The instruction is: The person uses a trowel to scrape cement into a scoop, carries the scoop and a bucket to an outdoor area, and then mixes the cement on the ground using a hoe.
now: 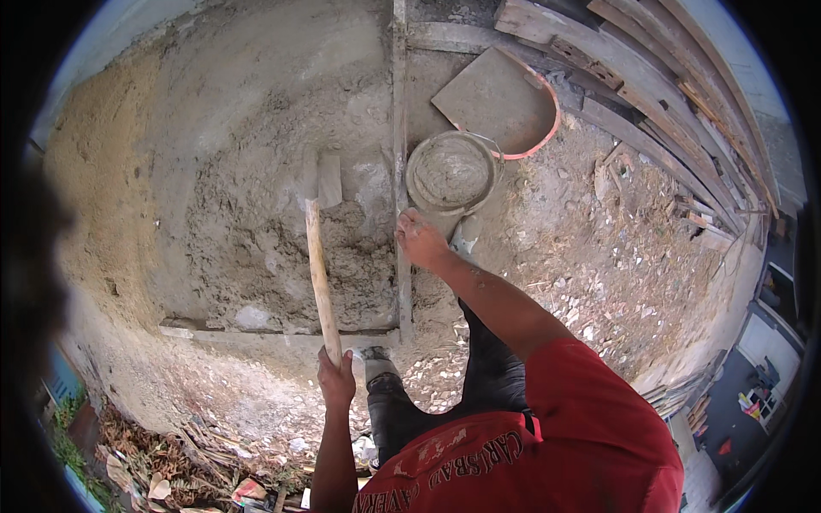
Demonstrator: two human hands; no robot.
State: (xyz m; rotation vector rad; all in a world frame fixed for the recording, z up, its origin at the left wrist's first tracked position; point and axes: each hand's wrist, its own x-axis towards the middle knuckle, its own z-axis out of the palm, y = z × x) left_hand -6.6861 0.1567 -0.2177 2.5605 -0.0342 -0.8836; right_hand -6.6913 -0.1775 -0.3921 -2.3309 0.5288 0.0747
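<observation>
My left hand (pixel 336 380) is closed around the wooden handle (pixel 319 274) of a long hoe, near its lower end. The hoe's mortar-coated blade (pixel 330 179) rests on rough wet concrete (pixel 256 231) inside a framed bed. Over the form board (pixel 400 120) along the bed's right side, my right hand (pixel 419 239) has its fingers curled closed. What they hold, if anything, is hidden. Just beyond that hand stands a bucket (pixel 491 186) filled with grey mortar, its wire handle tipped to the right.
A mortar-caked pan with an orange-red rim (pixel 552 98) lies behind the bucket. Long planks (pixel 650 111) are stacked at the far right. Another board (pixel 282 339) edges the bed's near side. Rubble (pixel 590 274) covers the ground at right; dry leaves and scraps (pixel 162 453) lie lower left.
</observation>
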